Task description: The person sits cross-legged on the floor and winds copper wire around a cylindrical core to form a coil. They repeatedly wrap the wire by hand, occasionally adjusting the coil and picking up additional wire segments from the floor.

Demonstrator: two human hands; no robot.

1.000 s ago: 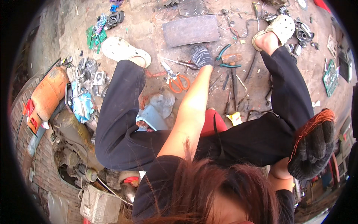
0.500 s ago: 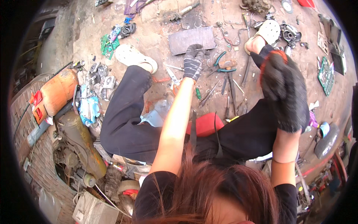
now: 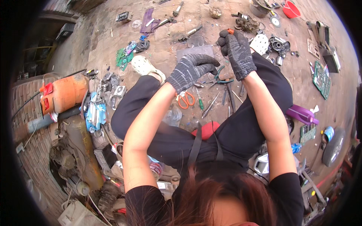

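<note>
Both my hands wear dark grey knit gloves and are raised over the floor between my spread legs. My right hand [image 3: 237, 52] is closed, with a small bunch of copper-coloured wire [image 3: 230, 31] at its fingertips. My left hand [image 3: 193, 71] holds nothing; its fingers curve toward the right hand, and the thumb stands apart from them. Beneath the hands lies a flat grey metal plate [image 3: 195, 52], partly hidden by the left glove. Nearer me are teal-handled pliers [image 3: 220, 72], orange-handled scissors [image 3: 185, 101] and a green-handled screwdriver [image 3: 201, 104].
Green circuit boards [image 3: 122, 59] lie beyond my left foot. An orange gas cylinder [image 3: 66, 95] stands at the left. Dark metal machine parts [image 3: 279, 45] sit by my right foot. A purple container [image 3: 301, 114] lies on the right, and a red bucket [image 3: 291, 9] stands far right.
My right hand has swung from the right toward the middle with the copper-coloured wire. My left hand has come back from the metal plate and turned toward the right hand.
</note>
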